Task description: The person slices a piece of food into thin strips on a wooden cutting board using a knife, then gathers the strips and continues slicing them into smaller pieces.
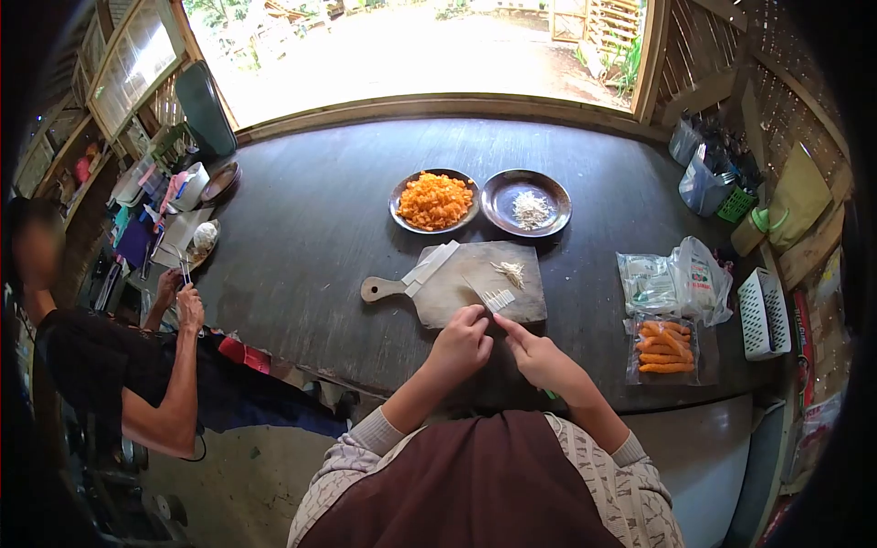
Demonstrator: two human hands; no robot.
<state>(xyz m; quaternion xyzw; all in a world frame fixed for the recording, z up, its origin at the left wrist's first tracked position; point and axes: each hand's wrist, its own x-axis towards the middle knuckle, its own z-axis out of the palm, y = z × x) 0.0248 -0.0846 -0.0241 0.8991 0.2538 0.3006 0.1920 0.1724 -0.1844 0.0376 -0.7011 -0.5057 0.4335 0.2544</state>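
Observation:
A wooden cutting board (457, 297) with a handle lies in front of me. My right hand (548, 365) is closed around a knife (481, 294); a bit of green handle shows under the palm, and the thin blade points over the board. Beside the blade lies a row of cut white sticks (499, 300). My left hand (461, 342) is curled at the board's front edge, close to the knife; what its fingers pinch is hidden. Long white strips (431, 267) rest at the board's left, and a small pile of thin pale strips (510, 272) lies at its right.
Behind the board stand a plate of chopped orange food (435, 201) and a dark plate (498, 217) holding white shreds. To the right are bagged carrots (665, 347), plastic packets (650, 283) and a white basket (764, 315). Another person (100, 365) works at left, holding a utensil.

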